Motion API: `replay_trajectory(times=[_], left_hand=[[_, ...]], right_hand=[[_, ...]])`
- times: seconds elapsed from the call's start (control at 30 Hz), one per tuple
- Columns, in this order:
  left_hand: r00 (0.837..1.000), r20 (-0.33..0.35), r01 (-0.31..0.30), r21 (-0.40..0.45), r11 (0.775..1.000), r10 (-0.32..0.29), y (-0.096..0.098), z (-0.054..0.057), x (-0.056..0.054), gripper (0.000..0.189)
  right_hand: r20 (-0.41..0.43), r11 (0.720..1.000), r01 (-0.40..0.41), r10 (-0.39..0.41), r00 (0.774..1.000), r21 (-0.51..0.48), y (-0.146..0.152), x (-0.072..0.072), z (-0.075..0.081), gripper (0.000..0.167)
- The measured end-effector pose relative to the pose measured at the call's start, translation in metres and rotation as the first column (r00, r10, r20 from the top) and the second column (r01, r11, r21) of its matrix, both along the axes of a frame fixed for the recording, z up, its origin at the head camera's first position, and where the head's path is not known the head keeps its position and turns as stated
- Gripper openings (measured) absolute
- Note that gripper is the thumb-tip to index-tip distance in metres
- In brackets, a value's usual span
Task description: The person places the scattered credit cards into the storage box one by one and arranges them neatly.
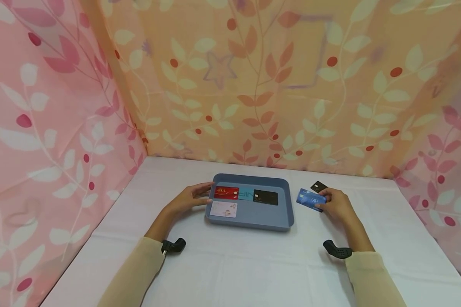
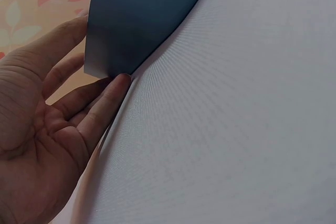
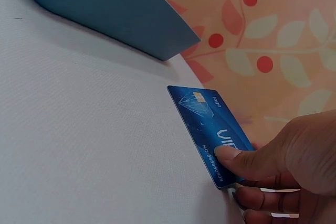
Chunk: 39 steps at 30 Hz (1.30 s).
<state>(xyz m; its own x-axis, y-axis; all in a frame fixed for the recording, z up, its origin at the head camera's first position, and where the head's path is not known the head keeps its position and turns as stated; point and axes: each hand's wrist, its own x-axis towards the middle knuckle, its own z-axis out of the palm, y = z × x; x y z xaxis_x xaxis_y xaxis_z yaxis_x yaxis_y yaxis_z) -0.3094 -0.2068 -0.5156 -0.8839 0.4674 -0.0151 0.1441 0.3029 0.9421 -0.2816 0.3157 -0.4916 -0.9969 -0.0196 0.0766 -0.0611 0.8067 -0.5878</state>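
My right hand (image 1: 336,205) pinches a blue VIP card (image 1: 309,199) between thumb and fingers, just right of the tray. In the right wrist view the thumb lies across the lower end of the blue card (image 3: 205,129), which is tilted. A black card (image 1: 318,186) lies on the table behind that hand. At the left end of the blue-grey tray (image 1: 253,221), my left hand (image 1: 190,199) touches the outer wall with loosely spread fingers. Inside the tray lie a red VIP card (image 1: 226,192), a light blue card (image 1: 246,194), a black VIP card (image 1: 266,197) and a pale patterned card (image 1: 223,209).
A white cloth (image 1: 246,268) covers the table. Behind it hangs an orange floral curtain (image 1: 253,85), with a pink floral curtain (image 1: 53,128) along the left. Each wrist wears a black strap-on device, such as the left one (image 1: 173,246).
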Motion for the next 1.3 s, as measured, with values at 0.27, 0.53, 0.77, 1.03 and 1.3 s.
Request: replay_trajectory(times=[0.27,0.53,0.77,1.03,1.3], left_hand=[[1.0,0.007,0.005,-0.003,1.0,-0.005,-0.001,0.001,0.0,0.071],[1.0,0.015,-0.008,0.003,1.0,0.008,0.0,0.001,-0.002,0.071],[1.0,0.007,-0.009,-0.008,1.0,0.009,0.0,0.001,0.0,0.071],[1.0,0.021,-0.004,0.01,1.0,0.004,0.0,0.001,0.001,0.071],[1.0,0.019,-0.006,0.015,1.0,0.005,0.0,0.001,0.001,0.071]], right_hand=[[0.006,1.0,0.0,0.0,1.0,-0.032,0.002,0.0,0.001,0.03],[0.057,0.982,-0.007,0.018,0.998,-0.189,0.003,0.001,0.005,0.023],[0.029,0.967,-0.032,0.04,0.999,-0.253,0.006,0.002,0.011,0.024],[-0.013,0.956,0.001,-0.005,1.0,-0.294,0.002,0.007,0.03,0.027],[-0.015,0.943,0.011,-0.017,1.0,-0.333,-0.008,0.013,0.047,0.03]])
